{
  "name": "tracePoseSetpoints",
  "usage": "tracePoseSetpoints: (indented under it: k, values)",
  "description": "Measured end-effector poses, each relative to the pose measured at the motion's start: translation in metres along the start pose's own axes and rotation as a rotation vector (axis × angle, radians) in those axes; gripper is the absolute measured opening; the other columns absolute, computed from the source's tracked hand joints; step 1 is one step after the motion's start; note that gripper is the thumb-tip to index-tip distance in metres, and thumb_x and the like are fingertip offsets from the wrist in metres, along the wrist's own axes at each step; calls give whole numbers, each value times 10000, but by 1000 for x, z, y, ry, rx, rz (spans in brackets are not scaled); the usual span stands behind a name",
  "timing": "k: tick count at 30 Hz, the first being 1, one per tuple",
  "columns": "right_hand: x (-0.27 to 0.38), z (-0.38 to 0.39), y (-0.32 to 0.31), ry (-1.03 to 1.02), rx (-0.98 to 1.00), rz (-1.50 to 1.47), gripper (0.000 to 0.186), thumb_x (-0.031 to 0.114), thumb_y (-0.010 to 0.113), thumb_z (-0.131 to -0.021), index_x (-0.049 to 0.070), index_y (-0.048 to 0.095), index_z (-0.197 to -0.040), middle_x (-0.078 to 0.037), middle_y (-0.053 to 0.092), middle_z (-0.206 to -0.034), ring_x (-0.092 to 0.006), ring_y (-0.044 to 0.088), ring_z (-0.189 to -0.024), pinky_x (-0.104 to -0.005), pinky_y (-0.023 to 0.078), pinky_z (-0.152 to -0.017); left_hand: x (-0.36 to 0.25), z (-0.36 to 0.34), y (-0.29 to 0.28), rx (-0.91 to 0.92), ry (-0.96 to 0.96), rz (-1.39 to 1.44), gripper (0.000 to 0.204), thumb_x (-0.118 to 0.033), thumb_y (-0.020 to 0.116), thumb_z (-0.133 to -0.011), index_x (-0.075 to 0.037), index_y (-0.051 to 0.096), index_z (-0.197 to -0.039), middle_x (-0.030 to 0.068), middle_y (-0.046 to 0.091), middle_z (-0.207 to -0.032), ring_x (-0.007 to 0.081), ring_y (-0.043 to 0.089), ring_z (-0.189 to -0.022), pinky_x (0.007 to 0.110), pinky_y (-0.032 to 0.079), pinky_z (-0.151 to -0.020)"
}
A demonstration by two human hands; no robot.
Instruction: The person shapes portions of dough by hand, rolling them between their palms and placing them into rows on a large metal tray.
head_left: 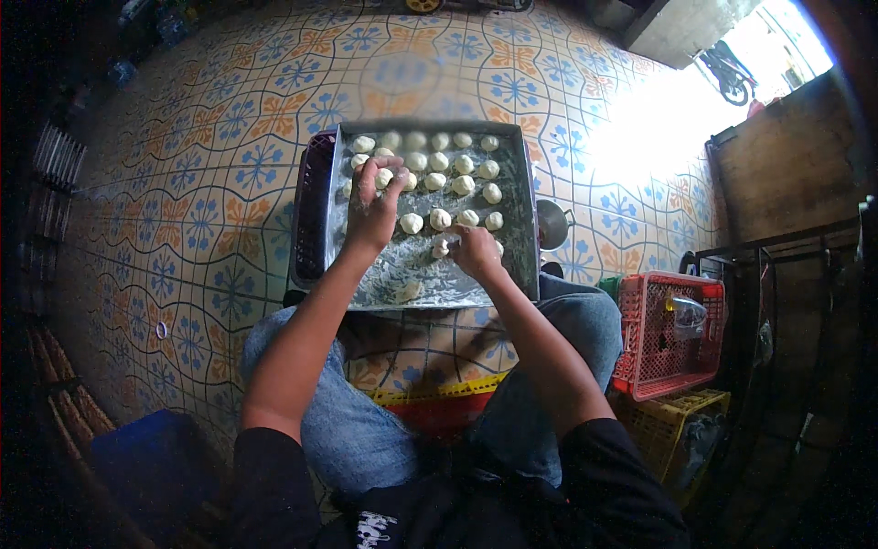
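Note:
A square metal tray (pixel 448 295), dusted with flour, stands before me with rows of round white dough balls (pixel 439 162) on it. At the left side of the tray my left hand (pixel 373 206) has its thumb and fingers curled round a dough ball (pixel 384 179). Nearer to me, right of the middle, my right hand (pixel 477 251) pinches another dough ball (pixel 441 248) by its right side. Just beyond the right hand runs a row of several balls, and one more shows partly behind that hand. Loose flour covers the tray's near part.
A dark purple crate (pixel 314 210) shows along the tray's left side. Right of the tray is a metal pot (pixel 552 225). Farther right, a red crate (pixel 672 334) holding a clear plastic container sits above a yellow crate (pixel 677 425). My knees flank the tray's near edge, over patterned floor tiles (pixel 238 119).

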State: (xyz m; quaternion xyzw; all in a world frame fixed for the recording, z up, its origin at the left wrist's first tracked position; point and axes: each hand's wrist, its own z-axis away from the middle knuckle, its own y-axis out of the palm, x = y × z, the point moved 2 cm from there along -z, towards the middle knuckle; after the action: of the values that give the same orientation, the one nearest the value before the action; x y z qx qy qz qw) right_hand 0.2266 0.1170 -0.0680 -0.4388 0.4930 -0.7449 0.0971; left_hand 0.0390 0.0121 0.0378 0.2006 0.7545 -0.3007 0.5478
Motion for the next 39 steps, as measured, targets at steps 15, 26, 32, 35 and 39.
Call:
tracePoseSetpoints:
  k: [15,26,32,35,39]
  values:
    - [12,2,-20,-199,-32,263,213,237,712,-833,187,777,-1029,-141,737,-906,-352,702,-944,-491,567,-780,10,37,-6,586,-35,-252,231,-238,692,-975,-67,659,-1127,106,696,-1045,235,692,-986,397,552,-900]
    - [0,42,73,-392,288,77,449,350,761,-846,238,704,-1277,-161,652,-1255,-416,687,-978,-503,560,-865,138,124,15,705,-140,-845,308,-111,728,-768,-57,676,-1067,216,712,-997,399,694,-963,507,556,-831]
    - [-10,12,60,-213,332,-148,406,246,718,-932,86,636,-1295,-133,680,-1089,-267,715,-907,-418,578,-827,82,85,23,585,-180,-432,228,-203,770,-855,-31,709,-990,150,740,-900,307,725,-830,416,561,-748]
    - [14,13,40,49,443,-799,357,198,689,-964,19,609,-1262,-104,695,-1073,-201,709,-927,-375,587,-837,80,84,1,449,-203,-301,219,-226,750,-911,-57,706,-1043,106,752,-943,246,736,-881,363,567,-783]
    - [10,17,26,351,430,-1666,432,364,411,-1054,62,582,-1311,-129,691,-1231,-291,700,-1063,-457,563,-917,51,102,25,513,116,-142,662,-153,721,-892,-57,479,-1501,216,574,-1437,374,556,-1344,490,439,-1099]
